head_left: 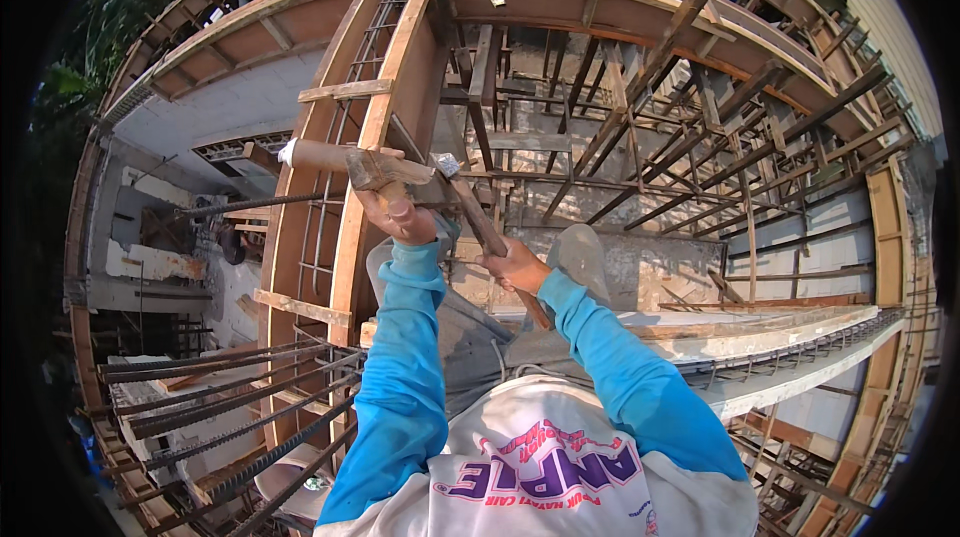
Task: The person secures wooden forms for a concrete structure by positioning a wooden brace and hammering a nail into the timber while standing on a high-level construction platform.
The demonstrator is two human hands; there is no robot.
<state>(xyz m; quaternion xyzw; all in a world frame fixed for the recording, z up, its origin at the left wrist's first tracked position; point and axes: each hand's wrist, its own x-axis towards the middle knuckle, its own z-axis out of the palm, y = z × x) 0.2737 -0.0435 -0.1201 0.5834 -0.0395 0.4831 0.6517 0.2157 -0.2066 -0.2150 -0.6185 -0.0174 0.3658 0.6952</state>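
Note:
My left hand [405,220] is closed around a short, rough wooden block [380,170], with fingers showing on both its sides. Beside the block, a brownish cylinder with a white end [318,155] stretches to the left; whether the two are joined I cannot tell. My right hand [515,267] grips a hammer [478,214] by its wooden handle. Its shiny metal head points up and away from me, close to the right end of the block. Under my left hand runs the wooden beam formwork [350,247], with a rebar cage [325,212] inside it.
Thick rebar rods [240,387] jut out at the lower left. Wooden battens [300,307] cross the formwork. On the right, many timber props [640,167] stand over a lower floor level, a deep drop. A concrete edge with rebar [780,357] lies at my right.

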